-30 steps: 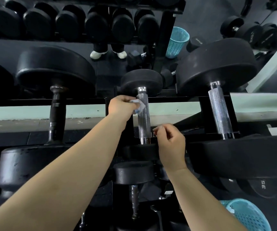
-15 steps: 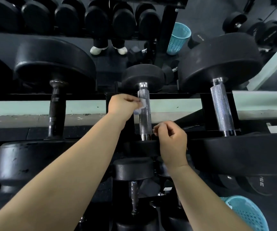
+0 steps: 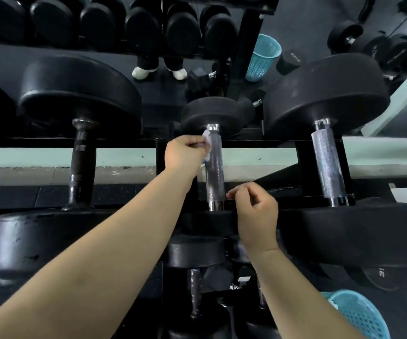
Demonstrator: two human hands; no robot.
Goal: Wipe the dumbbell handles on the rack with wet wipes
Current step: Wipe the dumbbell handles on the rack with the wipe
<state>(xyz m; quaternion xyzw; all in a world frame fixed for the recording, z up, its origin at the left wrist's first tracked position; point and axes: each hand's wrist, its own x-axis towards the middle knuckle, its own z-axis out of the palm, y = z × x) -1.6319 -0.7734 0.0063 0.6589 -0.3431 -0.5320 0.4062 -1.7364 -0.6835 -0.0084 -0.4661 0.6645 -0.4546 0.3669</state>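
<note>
At middle of black metal rack (image 3: 305,165) | left hand (image 3: 184,152) fingers gripped crumpled white wet wipe (image 3: 207,140), now higher on knurled chrome dumbbell handle (image 3: 214,172) | wipe mostly hidden | right hand (image 3: 256,214) fingers curled, hold unclear

the black rack (image 3: 114,142) bears three dumbbells across its rails: dark-handled dumbbell (image 3: 82,165) at nine o'clock, small chrome dumbbell (image 3: 215,172) dead centre, big chrome dumbbell (image 3: 328,165) at three o'clock

Dark tiled floor (image 3: 26,195), pale green ledge (image 3: 38,155), teal mesh basket (image 3: 262,57)
</note>
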